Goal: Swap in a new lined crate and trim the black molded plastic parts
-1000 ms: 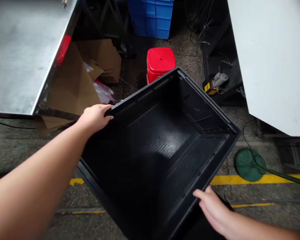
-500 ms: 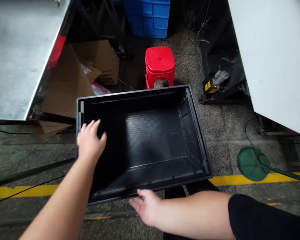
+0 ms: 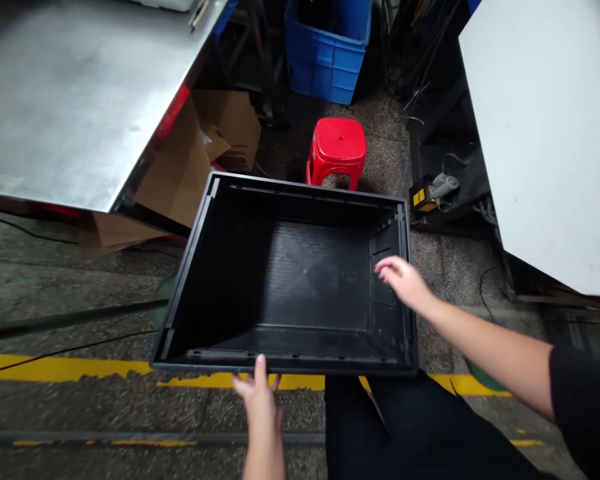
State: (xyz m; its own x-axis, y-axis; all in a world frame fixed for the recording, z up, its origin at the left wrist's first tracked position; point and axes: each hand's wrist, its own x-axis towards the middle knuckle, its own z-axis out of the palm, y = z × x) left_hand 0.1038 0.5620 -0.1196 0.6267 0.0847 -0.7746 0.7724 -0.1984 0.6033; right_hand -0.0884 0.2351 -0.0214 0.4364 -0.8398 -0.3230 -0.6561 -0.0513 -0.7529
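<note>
Black-clad legs (image 3: 365, 433) are partly covered by a crate (image 3: 305, 283), its near rim gripped by the left hand (image 3: 261, 399), thumb laid over the edge, fingers splayed outside. The right hand (image 3: 404, 283) is poised at the right wall, fingers loosely bent, unclosed; contact cannot be told. The crate's deep, rectangular black interior is shadowed on the left and palely lit across its ribbed floor. Beyond it, a red stool (image 3: 341, 141) and a blue bin (image 3: 325, 70) are seen.
</note>
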